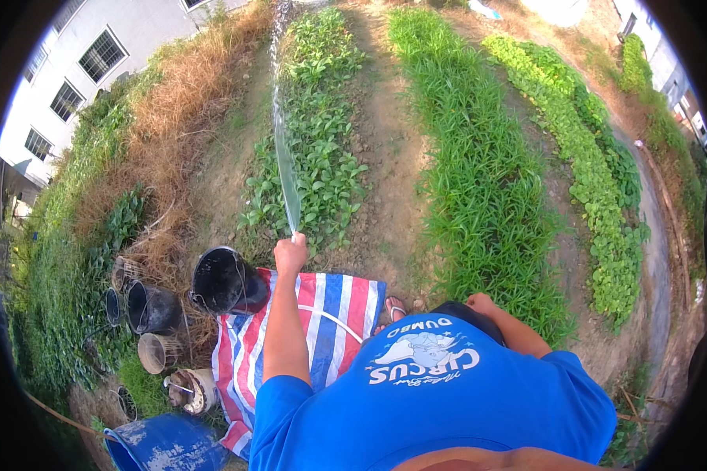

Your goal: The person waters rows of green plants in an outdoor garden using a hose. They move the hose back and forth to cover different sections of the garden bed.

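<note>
My left hand [290,254] grips the end of a white hose [329,316], held out in front over the near end of a bed of leafy plants [324,171]. From the hose end a stream of water [283,138] shoots forward along that bed's left side. The hose runs back over a red, white and blue striped sheet [330,294] and passes out of sight beside my body. My right hand [482,304] is low by my right side, at a dark item of clothing near the grassy green bed [483,159]; its fingers are mostly hidden.
Left of the sheet lie a black bucket [221,281], a smaller black bucket [153,307], a pale bucket [152,353] and a blue barrel [165,444]. Dry brush [171,118] borders the left side. A dirt path [392,147] runs between the beds; a vine row [589,159] grows further right.
</note>
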`<state>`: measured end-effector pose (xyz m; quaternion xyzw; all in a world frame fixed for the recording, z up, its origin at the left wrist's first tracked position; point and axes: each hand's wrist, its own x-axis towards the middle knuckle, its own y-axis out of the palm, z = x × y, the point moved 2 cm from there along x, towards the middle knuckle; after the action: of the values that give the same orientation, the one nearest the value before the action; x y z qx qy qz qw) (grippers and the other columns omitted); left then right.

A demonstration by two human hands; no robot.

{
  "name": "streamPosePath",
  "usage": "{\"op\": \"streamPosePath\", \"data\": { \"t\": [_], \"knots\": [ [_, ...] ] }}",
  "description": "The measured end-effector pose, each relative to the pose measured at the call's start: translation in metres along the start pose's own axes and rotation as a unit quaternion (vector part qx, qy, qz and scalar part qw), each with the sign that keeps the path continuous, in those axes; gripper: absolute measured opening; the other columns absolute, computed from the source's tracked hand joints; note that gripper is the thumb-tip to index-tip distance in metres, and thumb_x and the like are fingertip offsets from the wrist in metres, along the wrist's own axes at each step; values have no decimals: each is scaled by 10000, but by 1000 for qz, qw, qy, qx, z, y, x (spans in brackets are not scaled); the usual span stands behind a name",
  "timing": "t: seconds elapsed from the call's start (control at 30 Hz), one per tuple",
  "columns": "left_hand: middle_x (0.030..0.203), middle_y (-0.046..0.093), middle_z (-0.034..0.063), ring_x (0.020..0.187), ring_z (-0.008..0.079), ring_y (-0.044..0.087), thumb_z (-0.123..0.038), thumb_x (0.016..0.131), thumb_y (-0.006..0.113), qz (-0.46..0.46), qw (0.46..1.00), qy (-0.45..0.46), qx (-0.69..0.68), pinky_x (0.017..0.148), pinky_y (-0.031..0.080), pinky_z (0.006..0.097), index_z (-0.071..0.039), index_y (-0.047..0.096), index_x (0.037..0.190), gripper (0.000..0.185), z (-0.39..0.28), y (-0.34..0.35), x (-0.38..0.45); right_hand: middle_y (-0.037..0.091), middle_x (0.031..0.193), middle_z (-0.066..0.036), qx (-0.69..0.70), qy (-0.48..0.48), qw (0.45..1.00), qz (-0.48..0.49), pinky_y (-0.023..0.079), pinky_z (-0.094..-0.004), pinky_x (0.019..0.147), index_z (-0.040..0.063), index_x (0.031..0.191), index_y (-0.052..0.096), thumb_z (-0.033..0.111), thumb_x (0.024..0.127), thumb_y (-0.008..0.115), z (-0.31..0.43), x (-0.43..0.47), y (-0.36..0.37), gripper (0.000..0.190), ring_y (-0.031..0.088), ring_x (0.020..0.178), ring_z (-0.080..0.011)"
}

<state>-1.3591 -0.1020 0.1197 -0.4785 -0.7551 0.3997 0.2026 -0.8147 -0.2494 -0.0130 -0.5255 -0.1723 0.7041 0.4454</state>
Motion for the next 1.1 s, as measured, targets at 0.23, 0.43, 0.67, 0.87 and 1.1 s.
{"op": "streamPosePath", "data": {
  "t": [0.23, 0.43, 0.67, 0.87, 1.1],
  "knots": [
    [751, 619, 296, 786, 432, 630, -437, 868, 483, 9, 1000, 4, 10, 745, 483, 477, 66, 658, 752, 545, -1, 3, 2, 689, 865, -161, 6, 1, 1000, 0, 528, -388, 767, 100, 853, 721, 327, 724, 653, -5, 2, 2, 269, 663, 826, -318],
    [771, 622, 300, 801, 435, 629, -445, 866, 486, -2, 1000, -10, 12, 760, 485, 480, 60, 665, 754, 547, 4, 6, 4, 689, 868, -162, 8, -2, 1000, 0, 529, -390, 770, 98, 852, 720, 326, 729, 652, -5, 2, 2, 268, 662, 826, -323],
    [774, 623, 303, 813, 438, 631, -448, 858, 479, 7, 1000, -4, 20, 779, 487, 477, 66, 669, 764, 556, 3, 6, 3, 689, 861, -158, 2, -14, 1000, 8, 530, -386, 757, 98, 845, 719, 319, 729, 648, -6, 2, 3, 260, 663, 819, -314],
    [768, 623, 304, 808, 434, 637, -435, 855, 469, 5, 1000, -14, 16, 777, 491, 472, 79, 668, 762, 559, 9, 9, -2, 690, 847, -149, -7, -22, 1000, 6, 530, -378, 748, 95, 829, 716, 310, 725, 647, -5, 4, 5, 248, 663, 803, -307],
    [777, 621, 313, 819, 440, 635, -437, 858, 462, 24, 999, -16, 15, 789, 493, 471, 87, 666, 759, 571, 15, 13, -14, 688, 844, -153, -4, -19, 1000, 6, 528, -377, 744, 88, 824, 714, 303, 727, 645, -5, 4, 6, 246, 661, 797, -309]
  ]
}}
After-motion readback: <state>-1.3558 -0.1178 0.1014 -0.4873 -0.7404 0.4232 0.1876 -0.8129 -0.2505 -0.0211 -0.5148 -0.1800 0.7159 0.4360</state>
